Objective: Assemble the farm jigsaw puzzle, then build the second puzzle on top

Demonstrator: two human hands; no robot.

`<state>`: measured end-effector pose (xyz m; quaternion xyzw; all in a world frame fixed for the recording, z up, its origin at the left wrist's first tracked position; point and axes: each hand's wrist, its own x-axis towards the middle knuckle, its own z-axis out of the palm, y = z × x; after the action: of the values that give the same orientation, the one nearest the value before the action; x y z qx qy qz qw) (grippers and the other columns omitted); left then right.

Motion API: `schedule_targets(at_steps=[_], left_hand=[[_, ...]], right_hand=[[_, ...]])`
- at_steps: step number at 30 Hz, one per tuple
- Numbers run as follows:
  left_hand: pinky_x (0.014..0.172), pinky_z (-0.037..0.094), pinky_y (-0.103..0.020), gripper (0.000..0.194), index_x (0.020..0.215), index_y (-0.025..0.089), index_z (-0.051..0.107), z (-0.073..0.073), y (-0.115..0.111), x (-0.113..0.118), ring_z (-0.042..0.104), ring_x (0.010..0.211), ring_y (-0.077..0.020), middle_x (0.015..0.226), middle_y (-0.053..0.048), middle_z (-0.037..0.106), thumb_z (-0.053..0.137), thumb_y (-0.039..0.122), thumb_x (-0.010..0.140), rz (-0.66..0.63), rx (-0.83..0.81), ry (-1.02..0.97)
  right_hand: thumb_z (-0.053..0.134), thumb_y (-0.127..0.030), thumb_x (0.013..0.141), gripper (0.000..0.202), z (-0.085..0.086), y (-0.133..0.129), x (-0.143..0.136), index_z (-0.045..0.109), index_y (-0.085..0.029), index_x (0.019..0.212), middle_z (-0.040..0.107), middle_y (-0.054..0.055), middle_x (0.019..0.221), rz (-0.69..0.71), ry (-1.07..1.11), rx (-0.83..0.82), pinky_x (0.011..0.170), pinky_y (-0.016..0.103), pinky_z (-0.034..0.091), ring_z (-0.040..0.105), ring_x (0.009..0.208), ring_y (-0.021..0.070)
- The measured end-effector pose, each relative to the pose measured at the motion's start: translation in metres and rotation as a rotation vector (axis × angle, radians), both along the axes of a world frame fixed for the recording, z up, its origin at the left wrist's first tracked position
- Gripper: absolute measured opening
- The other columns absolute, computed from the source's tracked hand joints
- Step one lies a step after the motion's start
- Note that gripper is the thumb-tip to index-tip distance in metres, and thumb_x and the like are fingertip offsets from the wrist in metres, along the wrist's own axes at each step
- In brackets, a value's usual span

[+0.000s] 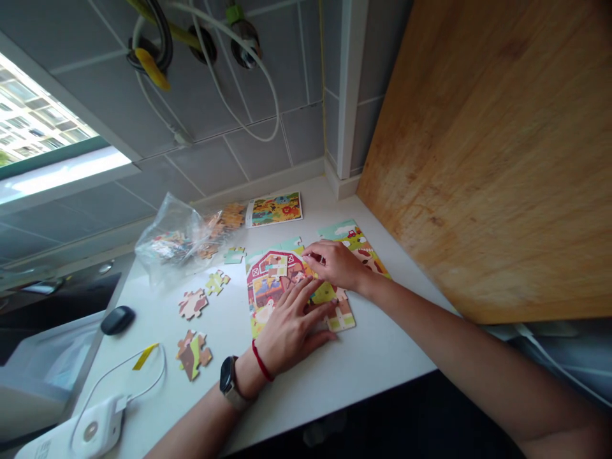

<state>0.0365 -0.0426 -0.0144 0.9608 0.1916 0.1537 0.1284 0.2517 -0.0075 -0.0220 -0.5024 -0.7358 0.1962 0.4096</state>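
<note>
A partly joined farm jigsaw puzzle (262, 312) with a red barn lies on the white table. My left hand (296, 315) rests palm down over its lower part, fingers spread. Over the puzzle's upper right, my right hand (339, 262) has thumb and fingers bent together at the edge of the barn section; what is between the fingertips is hidden. One puzzle piece (276, 266) seems to lie on top of the barn. Beyond my right hand is a puzzle section (354, 234) with a red tractor. Both hands cover some of the middle pieces.
Loose puzzle pieces (193, 304) lie to the left, with a clear plastic bag (174, 236) of pieces behind. A picture card (275, 209) lies at the back. A black mouse (117, 320) and a white corded device (81, 430) are at left. A wooden panel (502, 159) stands right.
</note>
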Motion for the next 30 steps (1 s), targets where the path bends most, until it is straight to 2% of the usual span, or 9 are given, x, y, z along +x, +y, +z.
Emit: schedule_targets(at_steps=[4, 9, 17, 25, 30], left_hand=[[0.111, 0.05, -0.065, 0.052, 0.142, 0.028, 0.066, 0.0, -0.001, 0.0, 0.046, 0.146, -0.0415, 0.159, -0.017, 0.047, 0.065, 0.056, 0.098, -0.005, -0.026, 0.006], [0.115, 0.046, -0.067, 0.051, 0.141, 0.03, 0.066, 0.001, -0.005, 0.002, 0.044, 0.149, -0.041, 0.16, -0.016, 0.048, 0.067, 0.056, 0.097, 0.03, -0.041, 0.025], [0.116, 0.044, -0.068, 0.063, 0.146, 0.028, 0.062, 0.004, -0.012, 0.002, 0.042, 0.15, -0.044, 0.162, -0.016, 0.045, 0.065, 0.064, 0.095, 0.047, -0.071, 0.077], [0.118, 0.042, -0.068, 0.064, 0.151, 0.029, 0.058, 0.003, -0.013, 0.001, 0.039, 0.152, -0.0428, 0.164, -0.015, 0.043, 0.061, 0.064, 0.098, 0.045, -0.096, 0.091], [0.119, 0.039, -0.07, 0.07, 0.151, 0.028, 0.058, 0.004, -0.013, 0.001, 0.036, 0.153, -0.0452, 0.164, -0.016, 0.043, 0.062, 0.069, 0.095, 0.027, -0.108, 0.112]], right_hand=[[0.064, -0.013, 0.095, 0.014, 0.003, -0.001, -0.001, 0.077, -0.019, 0.095, 0.08, 0.007, 0.095, 0.003, -0.011, -0.036, 0.083, 0.029, 0.053, 0.073, 0.088, 0.0196], [0.063, -0.014, 0.095, 0.015, 0.0, 0.0, -0.001, 0.077, -0.019, 0.097, 0.08, 0.007, 0.096, 0.014, -0.002, -0.04, 0.085, 0.03, 0.053, 0.073, 0.089, 0.0198], [0.064, -0.015, 0.095, 0.013, -0.001, 0.0, -0.001, 0.078, -0.017, 0.096, 0.08, 0.008, 0.094, 0.026, -0.007, -0.037, 0.085, 0.031, 0.052, 0.073, 0.088, 0.0207], [0.065, -0.015, 0.095, 0.013, 0.0, 0.0, -0.001, 0.078, -0.019, 0.097, 0.08, 0.007, 0.096, 0.026, -0.011, -0.052, 0.085, 0.03, 0.052, 0.073, 0.089, 0.0203], [0.065, -0.015, 0.095, 0.014, -0.001, 0.0, -0.002, 0.078, -0.018, 0.097, 0.081, 0.008, 0.096, 0.025, -0.013, -0.043, 0.087, 0.031, 0.053, 0.073, 0.091, 0.021]])
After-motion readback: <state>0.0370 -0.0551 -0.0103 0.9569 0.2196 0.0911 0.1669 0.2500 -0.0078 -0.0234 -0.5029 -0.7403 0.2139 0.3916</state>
